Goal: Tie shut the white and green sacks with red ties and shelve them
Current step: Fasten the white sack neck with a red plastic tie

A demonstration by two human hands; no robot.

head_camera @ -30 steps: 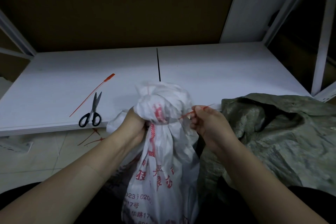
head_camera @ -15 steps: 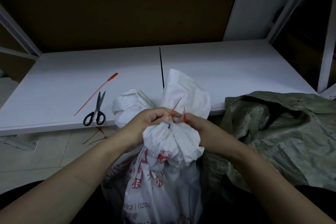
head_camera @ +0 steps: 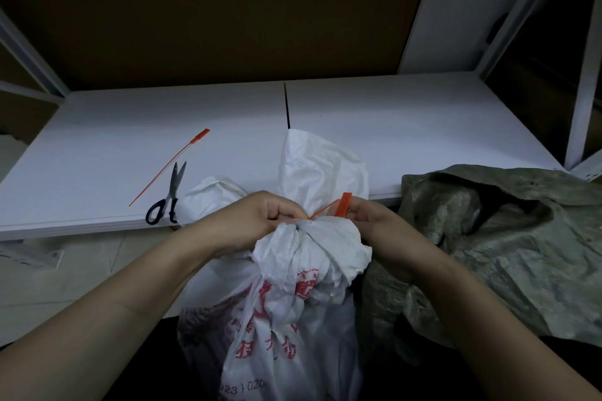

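A white sack (head_camera: 293,319) with red print stands in front of me, its neck gathered into a bunch. A red tie (head_camera: 342,205) wraps that neck. My left hand (head_camera: 260,221) grips the neck and pinches the tie's thin tail. My right hand (head_camera: 368,221) pinches the tie's flat head end just right of the neck. The green sack (head_camera: 505,254) lies crumpled and open to the right, leaning on the shelf edge. A second red tie (head_camera: 169,166) lies loose on the white shelf (head_camera: 407,140).
Black-handled scissors (head_camera: 167,198) lie on the shelf near its front edge, beside the loose tie. White shelf posts (head_camera: 586,81) rise at the right and left. Tiled floor (head_camera: 65,286) shows below the shelf at the left.
The sack's top has been turned upward and both hands have come together at the neck. The tie's ends now stick up between my hands, the right hand holding its head.
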